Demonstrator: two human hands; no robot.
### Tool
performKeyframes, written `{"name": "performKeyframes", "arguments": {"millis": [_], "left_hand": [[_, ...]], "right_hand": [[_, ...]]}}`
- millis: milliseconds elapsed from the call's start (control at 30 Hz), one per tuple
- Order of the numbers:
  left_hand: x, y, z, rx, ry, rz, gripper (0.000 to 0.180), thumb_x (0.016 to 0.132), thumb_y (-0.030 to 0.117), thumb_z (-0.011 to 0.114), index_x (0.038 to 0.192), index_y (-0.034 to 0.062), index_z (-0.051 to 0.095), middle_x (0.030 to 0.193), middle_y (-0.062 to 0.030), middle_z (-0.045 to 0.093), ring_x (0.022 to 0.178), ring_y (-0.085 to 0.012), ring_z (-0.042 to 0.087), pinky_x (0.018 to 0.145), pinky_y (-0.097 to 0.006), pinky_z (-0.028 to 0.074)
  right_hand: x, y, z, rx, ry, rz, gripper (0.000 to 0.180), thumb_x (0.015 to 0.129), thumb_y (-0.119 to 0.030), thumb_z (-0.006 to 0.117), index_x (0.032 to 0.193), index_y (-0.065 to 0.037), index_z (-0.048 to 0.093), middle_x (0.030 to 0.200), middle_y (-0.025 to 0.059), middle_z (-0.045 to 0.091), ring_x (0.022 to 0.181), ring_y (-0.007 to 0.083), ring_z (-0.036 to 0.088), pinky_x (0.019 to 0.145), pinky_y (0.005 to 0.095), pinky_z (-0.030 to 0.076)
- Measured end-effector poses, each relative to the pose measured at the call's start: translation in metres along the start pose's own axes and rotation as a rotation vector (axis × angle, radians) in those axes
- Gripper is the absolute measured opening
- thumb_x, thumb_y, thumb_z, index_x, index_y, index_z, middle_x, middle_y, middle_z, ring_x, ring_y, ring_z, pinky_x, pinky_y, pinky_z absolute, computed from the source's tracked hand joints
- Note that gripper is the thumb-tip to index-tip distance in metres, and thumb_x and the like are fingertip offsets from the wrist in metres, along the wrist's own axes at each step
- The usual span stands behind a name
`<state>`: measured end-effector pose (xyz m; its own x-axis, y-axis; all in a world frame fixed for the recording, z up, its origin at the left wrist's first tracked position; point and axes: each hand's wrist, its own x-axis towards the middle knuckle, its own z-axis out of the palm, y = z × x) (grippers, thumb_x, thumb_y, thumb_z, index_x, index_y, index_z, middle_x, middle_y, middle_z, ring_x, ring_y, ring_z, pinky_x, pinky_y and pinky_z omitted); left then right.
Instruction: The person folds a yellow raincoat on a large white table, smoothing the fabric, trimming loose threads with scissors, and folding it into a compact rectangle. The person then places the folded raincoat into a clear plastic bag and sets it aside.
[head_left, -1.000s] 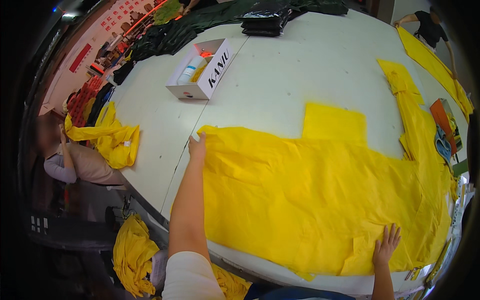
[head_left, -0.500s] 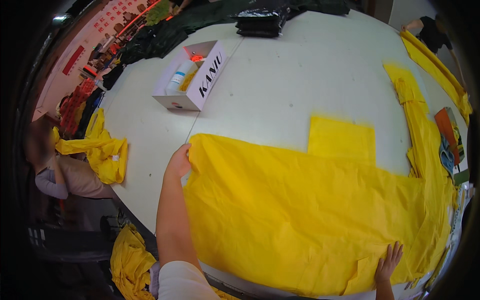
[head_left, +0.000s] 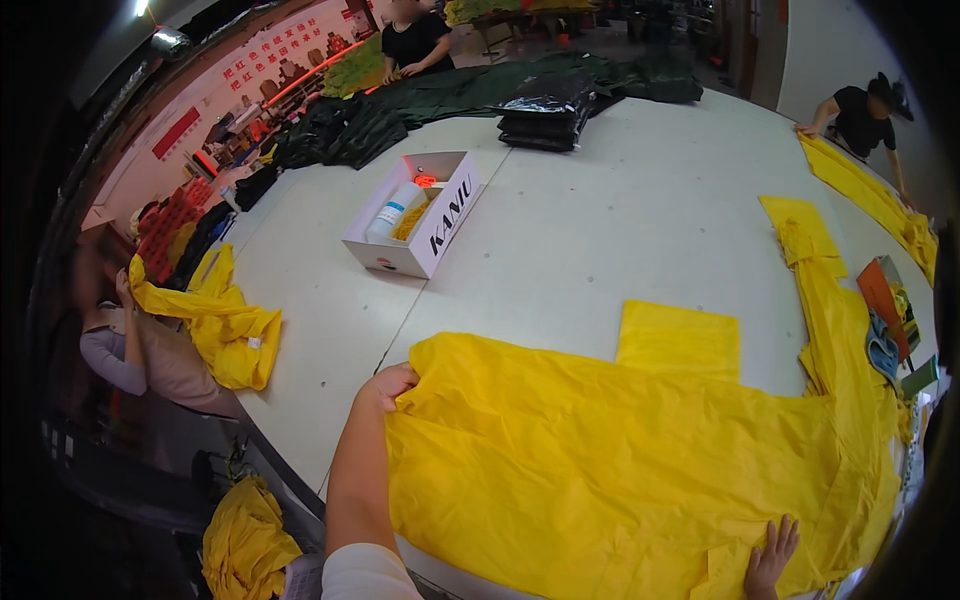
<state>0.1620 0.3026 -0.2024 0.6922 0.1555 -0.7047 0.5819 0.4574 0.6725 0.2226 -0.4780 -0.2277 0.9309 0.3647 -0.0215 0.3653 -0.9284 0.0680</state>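
Observation:
A large yellow garment (head_left: 610,460) lies spread flat on the white table (head_left: 600,230) in front of me. My left hand (head_left: 390,383) pinches its far left corner, fingers closed on the fabric. At the near edge my right hand (head_left: 770,553) rests flat on the garment, fingers apart. A folded yellow rectangle (head_left: 678,338) lies just beyond the spread garment.
An open white box (head_left: 415,225) with a bottle stands further back. Dark green garments (head_left: 430,100) and a black wrapped stack (head_left: 545,110) lie at the far side. More yellow cloth (head_left: 835,290) runs along the right. People work at the left, back and right edges.
My left hand has drawn in slightly with the garment's corner. The view has shifted, so the table's far side with its people shows. My right hand stays at the near edge.

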Motion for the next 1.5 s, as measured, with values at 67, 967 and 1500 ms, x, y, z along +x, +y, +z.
{"name": "performKeyframes", "arguments": {"millis": [67, 967, 1500], "left_hand": [[-0.011, 0.01, 0.023, 0.01, -0.049, -0.04, 0.036, 0.084, 0.006, 0.055, 0.12, 0.0017, 0.053, 0.116, -0.0088, 0.06, 0.092, -0.0227, 0.062, 0.082, -0.037, 0.052], [-0.028, 0.016, 0.029, 0.906, 0.377, 0.144, 0.033, 0.083, 0.014, 0.06, 0.113, 0.0017, 0.06, 0.109, -0.0109, 0.065, 0.097, -0.0239, 0.06, 0.082, -0.034, 0.046], [-0.024, 0.033, 0.012, 1.103, 0.164, 0.024, 0.036, 0.079, 0.006, 0.063, 0.114, -0.0008, 0.057, 0.111, -0.0069, 0.061, 0.095, -0.0171, 0.057, 0.077, -0.031, 0.047]], "right_hand": [[-0.001, -0.001, 0.0, 0.055, -0.057, 0.047, 0.053, 0.093, -0.037, 0.031, 0.133, -0.004, 0.04, 0.147, 0.0195, 0.026, 0.138, 0.0417, 0.015, 0.11, 0.0553, 0.01], [-0.001, -0.003, 0.001, 0.06, -0.067, 0.076, 0.052, 0.093, -0.038, 0.031, 0.133, -0.005, 0.041, 0.147, 0.0187, 0.027, 0.138, 0.0414, 0.016, 0.109, 0.0552, 0.012], [-0.002, -0.001, 0.002, 0.049, -0.038, 0.056, 0.052, 0.094, -0.038, 0.031, 0.134, -0.006, 0.041, 0.148, 0.0174, 0.027, 0.138, 0.0406, 0.017, 0.109, 0.0547, 0.012]]}}
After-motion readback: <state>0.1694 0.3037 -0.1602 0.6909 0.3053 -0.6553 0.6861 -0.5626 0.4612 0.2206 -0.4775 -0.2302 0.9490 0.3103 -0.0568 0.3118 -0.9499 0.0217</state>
